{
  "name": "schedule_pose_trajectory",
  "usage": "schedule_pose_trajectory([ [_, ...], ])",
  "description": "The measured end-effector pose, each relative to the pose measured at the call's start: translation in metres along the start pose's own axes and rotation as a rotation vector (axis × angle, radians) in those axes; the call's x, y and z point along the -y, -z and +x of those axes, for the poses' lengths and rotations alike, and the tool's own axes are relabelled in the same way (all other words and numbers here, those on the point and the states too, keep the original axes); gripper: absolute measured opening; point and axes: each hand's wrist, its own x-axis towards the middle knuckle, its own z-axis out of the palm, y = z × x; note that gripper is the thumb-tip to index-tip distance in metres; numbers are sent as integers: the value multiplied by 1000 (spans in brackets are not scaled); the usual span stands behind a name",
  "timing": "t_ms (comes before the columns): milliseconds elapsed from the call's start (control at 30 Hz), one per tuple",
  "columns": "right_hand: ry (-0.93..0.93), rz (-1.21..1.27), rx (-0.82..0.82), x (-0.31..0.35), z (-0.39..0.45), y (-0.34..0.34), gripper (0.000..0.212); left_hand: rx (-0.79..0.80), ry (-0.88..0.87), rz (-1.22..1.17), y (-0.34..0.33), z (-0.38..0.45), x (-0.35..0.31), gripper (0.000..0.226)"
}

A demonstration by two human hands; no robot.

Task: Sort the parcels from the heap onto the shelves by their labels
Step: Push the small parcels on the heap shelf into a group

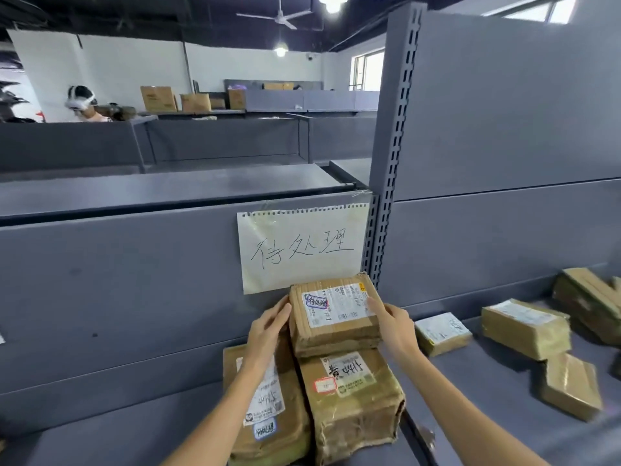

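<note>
Both hands are on 1 cardboard parcel up at the back of the grey shelf. The left hand lies flat against the parcel's left side, fingers straight and pressing, so that grip is released rather than curled. The right hand comes in from the other side with its fingers stretched over the top right edge onto the white shipping label, again straight, not clenched. Between the 2 palms the parcel is squeezed and held.

It sits on top of 2 other parcels: a flat parcel on the left, partly hidden by the left forearm, and a battered box on the right with a crushed front corner. The held parcel rests mostly on the rear of that battered box, right up by the shelf's back panel. A small blue-edged sticker shows on its label; the flat parcel carries a similar one, while the battered box has a red-edged sticker.

Straight behind, taped to the back panel, hangs a torn notebook sheet with 3 handwritten characters. The parcel's top edge overlaps the lower right of that sheet.

To the right, past the slotted upright post, the next shelf bay holds more parcels lying apart: a small box nearest the right wrist, a taped brown one beyond it, and another in front.

Far back on the left, another person wearing a head rig stands behind low grey partitions.
</note>
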Motion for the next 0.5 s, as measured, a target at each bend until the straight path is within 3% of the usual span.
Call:
schedule_pose_trajectory([
  [67, -47, -45, -5, 1, 9, 4, 64, 40, 31, 64, -6, 4, 5, 67],
  [167, -93, -117, -2, 0, 20, 8, 52, 62, 72, 193, -11, 8, 14, 59],
  [333, -157, -124, 21, -5, 33, 3, 56, 22, 90, 279, -11, 8, 28, 58],
  [433, -158, -83, 30, -4, 36, -1, 72, -44, 75, 257, -15, 6, 28, 52],
  [500, -138, -86, 18, -5, 36, -3, 67, -66, 68, 241, -15, 6, 29, 51],
])
